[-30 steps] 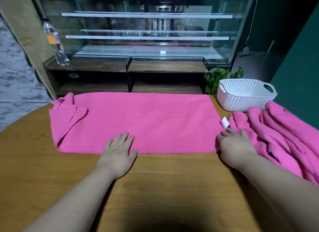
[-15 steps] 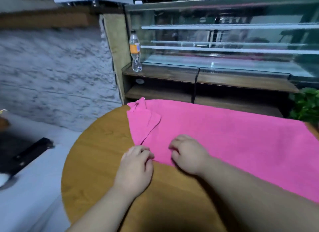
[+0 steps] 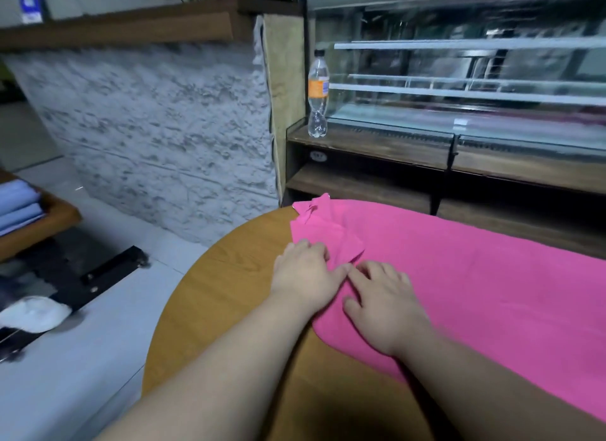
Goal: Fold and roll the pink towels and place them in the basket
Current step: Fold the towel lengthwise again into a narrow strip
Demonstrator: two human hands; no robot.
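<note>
On the left of our wooden table [image 3: 213,293], our left hand [image 3: 303,276] lies flat, fingers relaxed, on the rumpled end of the pink towel [image 3: 475,276]. Just beside it, our right hand [image 3: 383,309] presses down with spread fingers, gripping nothing. The towel runs rightward as a long strip. We judge rolling is about to start: next we square the crooked flap, then curl the end over tightly.

Bottle [image 3: 318,93] upright on wood shelf [image 3: 370,142] nr glass display case [image 3: 465,63].
</note>
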